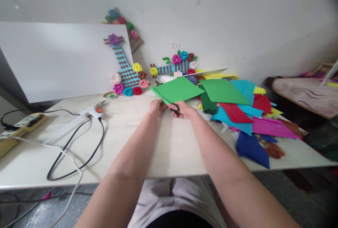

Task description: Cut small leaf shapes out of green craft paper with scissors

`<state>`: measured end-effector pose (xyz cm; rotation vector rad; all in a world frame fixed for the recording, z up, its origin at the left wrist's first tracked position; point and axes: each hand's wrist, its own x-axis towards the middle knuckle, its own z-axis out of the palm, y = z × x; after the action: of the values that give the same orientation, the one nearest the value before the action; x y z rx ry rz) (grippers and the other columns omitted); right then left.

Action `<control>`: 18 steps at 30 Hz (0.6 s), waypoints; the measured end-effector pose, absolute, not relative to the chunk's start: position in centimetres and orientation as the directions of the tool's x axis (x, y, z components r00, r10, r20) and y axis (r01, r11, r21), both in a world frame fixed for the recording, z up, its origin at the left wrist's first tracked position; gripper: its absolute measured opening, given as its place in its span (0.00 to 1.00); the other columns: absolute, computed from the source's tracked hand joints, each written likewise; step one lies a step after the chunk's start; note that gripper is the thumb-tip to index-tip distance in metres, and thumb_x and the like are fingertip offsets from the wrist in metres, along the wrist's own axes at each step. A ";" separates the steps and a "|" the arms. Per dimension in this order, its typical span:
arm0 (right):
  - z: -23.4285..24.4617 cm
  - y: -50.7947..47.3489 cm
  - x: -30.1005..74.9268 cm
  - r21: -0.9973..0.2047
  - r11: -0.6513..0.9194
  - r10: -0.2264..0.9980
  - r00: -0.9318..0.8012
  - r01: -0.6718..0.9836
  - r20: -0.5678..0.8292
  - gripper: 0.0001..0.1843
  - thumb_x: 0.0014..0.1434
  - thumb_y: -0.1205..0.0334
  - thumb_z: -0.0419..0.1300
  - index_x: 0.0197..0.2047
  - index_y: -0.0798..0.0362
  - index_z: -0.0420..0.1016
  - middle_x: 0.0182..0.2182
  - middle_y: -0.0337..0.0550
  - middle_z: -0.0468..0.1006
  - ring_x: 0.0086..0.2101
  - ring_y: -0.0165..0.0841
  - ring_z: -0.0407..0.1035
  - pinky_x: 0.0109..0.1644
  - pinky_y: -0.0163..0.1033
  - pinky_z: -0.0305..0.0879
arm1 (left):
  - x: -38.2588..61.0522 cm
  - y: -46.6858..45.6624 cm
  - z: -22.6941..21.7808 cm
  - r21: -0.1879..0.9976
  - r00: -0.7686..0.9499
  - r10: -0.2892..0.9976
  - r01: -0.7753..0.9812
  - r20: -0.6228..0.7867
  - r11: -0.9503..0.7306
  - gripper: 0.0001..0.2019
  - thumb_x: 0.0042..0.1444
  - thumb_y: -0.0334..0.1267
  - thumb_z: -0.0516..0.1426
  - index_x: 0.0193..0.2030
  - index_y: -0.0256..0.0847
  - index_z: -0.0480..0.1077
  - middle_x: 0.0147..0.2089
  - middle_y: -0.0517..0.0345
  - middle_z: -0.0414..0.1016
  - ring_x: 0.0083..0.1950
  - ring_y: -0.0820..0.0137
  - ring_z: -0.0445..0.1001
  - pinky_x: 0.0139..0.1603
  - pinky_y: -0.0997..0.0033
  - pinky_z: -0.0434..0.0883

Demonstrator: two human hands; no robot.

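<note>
Both my arms reach forward over a pale table (163, 143). My left hand (156, 107) pinches the near left edge of a green paper sheet (177, 89) that is lifted off the table. My right hand (183, 109) is closed round black-handled scissors (174, 108) at the sheet's near edge. The blades are mostly hidden by the paper and my fingers.
A heap of coloured sheets (245, 115) covers the table's right half. Guitar-shaped crafts with paper flowers (126, 73) lean against the wall beside a white board (58, 59). A glue gun (95, 110) with black cable lies left. A power strip (23, 120) sits at far left.
</note>
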<state>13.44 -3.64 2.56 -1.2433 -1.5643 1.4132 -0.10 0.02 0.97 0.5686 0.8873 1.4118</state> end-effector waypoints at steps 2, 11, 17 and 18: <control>2.6 -3.7 13.6 -0.978 -0.051 0.940 -0.320 0.204 -0.116 0.16 0.55 0.53 0.61 0.29 0.59 0.68 0.13 0.34 0.67 0.11 0.21 0.60 0.08 0.26 0.45 | -0.2 0.1 1.0 0.786 -0.082 0.977 -0.608 -0.196 0.107 0.05 0.51 0.23 0.51 0.29 0.34 0.66 0.23 0.54 0.69 0.24 0.72 0.70 0.33 0.70 0.71; 2.4 -3.5 14.5 -0.977 -0.048 0.907 -0.400 0.206 -0.129 0.21 0.53 0.47 0.61 0.32 0.60 0.69 0.15 0.36 0.69 0.11 0.22 0.61 0.09 0.26 0.45 | -0.4 0.0 0.8 0.820 -0.127 0.983 -0.571 -0.136 0.040 0.03 0.51 0.25 0.52 0.30 0.34 0.64 0.22 0.57 0.68 0.23 0.75 0.69 0.31 0.73 0.70; 2.1 -3.3 14.8 -0.987 -0.044 0.891 -0.440 0.156 -0.109 0.24 0.53 0.44 0.59 0.34 0.61 0.69 0.15 0.38 0.70 0.12 0.23 0.62 0.10 0.26 0.46 | -0.4 -0.1 0.7 0.821 -0.068 0.992 -0.568 -0.110 0.053 0.03 0.50 0.25 0.52 0.29 0.34 0.65 0.24 0.56 0.70 0.24 0.74 0.70 0.33 0.71 0.71; 2.2 -3.3 14.8 -0.987 -0.044 0.891 -0.440 0.153 -0.108 0.24 0.53 0.44 0.59 0.34 0.61 0.69 0.15 0.38 0.70 0.12 0.23 0.63 0.10 0.26 0.46 | -0.4 -0.1 0.7 0.821 -0.056 0.993 -0.568 -0.104 0.054 0.03 0.50 0.25 0.52 0.29 0.34 0.65 0.24 0.55 0.70 0.24 0.74 0.70 0.33 0.72 0.71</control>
<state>14.75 -3.34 2.17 -1.1178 -1.6202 1.5397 -0.41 -0.07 0.73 0.6581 0.8504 1.4349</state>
